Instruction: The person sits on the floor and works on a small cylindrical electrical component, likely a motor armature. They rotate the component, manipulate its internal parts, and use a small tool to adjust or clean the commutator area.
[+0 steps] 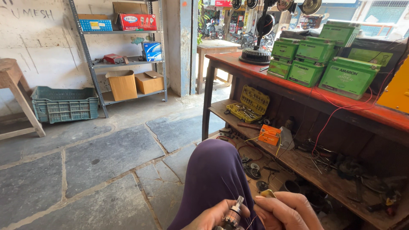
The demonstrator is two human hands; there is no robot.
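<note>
At the bottom edge, my left hand (208,218) grips a small metal cylindrical part (233,214) with a silver shaft pointing up. My right hand (287,211) sits just right of it, fingers curled, pinching thin wires that run to the part; a yellowish bit (268,193) shows above the fingers. Both hands rest over my knee, covered in purple cloth (215,174). The lower halves of both hands are cut off by the frame.
A red-topped wooden bench (298,87) at right carries several green batteries (317,61). Its lower shelf holds a yellow socket set (251,103), an orange meter (270,135) and scattered tools. A metal rack (123,55), green crate (64,104) and wooden stool (15,91) stand across the stone floor.
</note>
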